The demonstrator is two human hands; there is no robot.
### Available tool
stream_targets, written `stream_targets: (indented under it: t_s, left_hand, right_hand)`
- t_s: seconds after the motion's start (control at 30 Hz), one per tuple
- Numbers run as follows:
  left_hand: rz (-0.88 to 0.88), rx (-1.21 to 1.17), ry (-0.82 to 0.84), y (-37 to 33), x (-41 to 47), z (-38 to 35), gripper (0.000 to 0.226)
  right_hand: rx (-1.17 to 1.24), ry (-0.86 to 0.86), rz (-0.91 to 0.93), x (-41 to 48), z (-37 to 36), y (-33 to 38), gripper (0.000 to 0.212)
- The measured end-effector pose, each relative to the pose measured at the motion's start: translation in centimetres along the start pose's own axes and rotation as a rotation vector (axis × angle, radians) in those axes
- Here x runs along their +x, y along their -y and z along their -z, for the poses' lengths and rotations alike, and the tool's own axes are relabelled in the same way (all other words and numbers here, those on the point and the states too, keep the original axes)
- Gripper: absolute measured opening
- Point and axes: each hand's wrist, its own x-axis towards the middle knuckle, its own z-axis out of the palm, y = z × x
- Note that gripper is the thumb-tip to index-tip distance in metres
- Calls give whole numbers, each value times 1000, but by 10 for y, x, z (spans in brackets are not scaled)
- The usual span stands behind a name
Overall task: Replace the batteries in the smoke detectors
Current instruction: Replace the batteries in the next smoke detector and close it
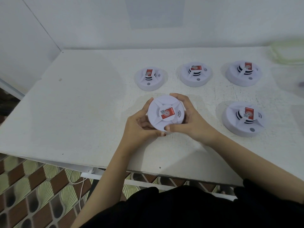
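A round white smoke detector [166,112] with a red label on top is held just above the white table [79,112], tilted toward me. My left hand [139,125] grips its left and lower rim, thumb along the bottom edge. My right hand [189,119] grips its right side, fingers curled over the top rim and thumb at the bottom. Several more detectors of the same kind rest on the table: three in a back row [150,78] [195,74] [243,73] and one at the right [242,119]. No batteries are visible.
A pale, blurred container [287,50] sits at the table's far right corner. White walls stand behind and to the left. The table's front edge runs just before my body, with patterned floor tiles and a white cable [79,181] below it.
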Motion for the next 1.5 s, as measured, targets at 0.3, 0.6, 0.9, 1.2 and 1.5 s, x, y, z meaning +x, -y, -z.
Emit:
stream_targets:
  t_s: [0.3, 0.6, 0.9, 1.2, 1.5]
  left_hand:
    - [0, 1, 6, 0, 1, 2, 101]
    - [-12, 0, -5, 0, 1, 1, 99]
    - [-1, -2, -4, 1, 0, 0, 95]
    - [23, -9, -11, 2, -1, -2, 92]
    - [33, -17, -14, 2, -1, -2, 94]
  right_hand:
    - [100, 70, -52, -2, 4, 5, 86]
    - [106, 70, -70, -2, 5, 6, 85]
    - [9, -4, -14, 0, -1, 0, 85]
    - [-10, -19, -5, 0, -2, 2, 85]
    - [-20, -15, -4, 0, -2, 1, 84]
